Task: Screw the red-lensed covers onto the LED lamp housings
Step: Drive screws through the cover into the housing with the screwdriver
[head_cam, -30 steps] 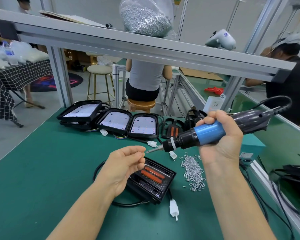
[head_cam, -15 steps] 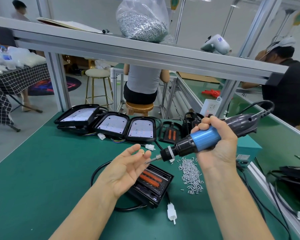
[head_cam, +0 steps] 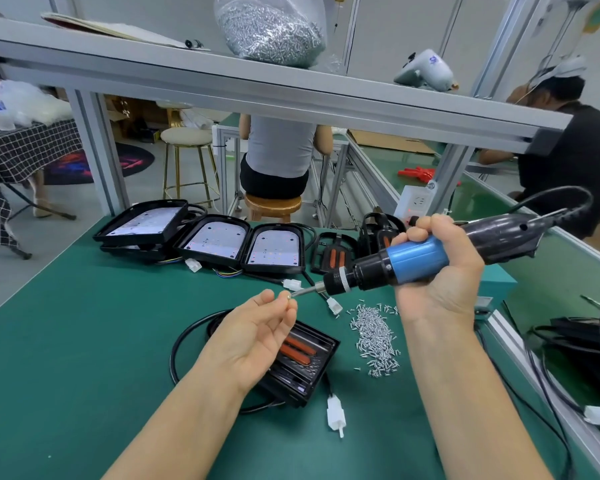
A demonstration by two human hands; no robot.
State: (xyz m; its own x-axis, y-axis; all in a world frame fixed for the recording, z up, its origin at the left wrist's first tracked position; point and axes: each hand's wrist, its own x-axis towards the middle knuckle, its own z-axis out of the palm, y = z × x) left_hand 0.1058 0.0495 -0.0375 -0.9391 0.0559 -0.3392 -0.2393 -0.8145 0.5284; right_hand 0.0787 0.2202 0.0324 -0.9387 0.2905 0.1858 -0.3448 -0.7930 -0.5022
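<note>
Here, a screw is meeting the screwdriver tip.
Left hand is pinching it; right hand is gripping the screwdriver.

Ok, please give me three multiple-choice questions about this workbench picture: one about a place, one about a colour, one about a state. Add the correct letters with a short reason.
1. Where does the loose pile of screws lie?
A. on the green mat, right of the lamp under the left hand
B. on the upper shelf
C. inside a lamp housing

2. What colour is the grip band of the electric screwdriver?
A. red
B. blue
C. yellow

3. What is the left hand doing?
A. lying flat on the mat
B. gripping a cable
C. pinching a small screw at the driver's bit

Answers: 1 A, the pile lies on the mat beside the covered lamp. 2 B, the right hand wraps a blue band. 3 C, the fingertips meet the bit tip.
</note>
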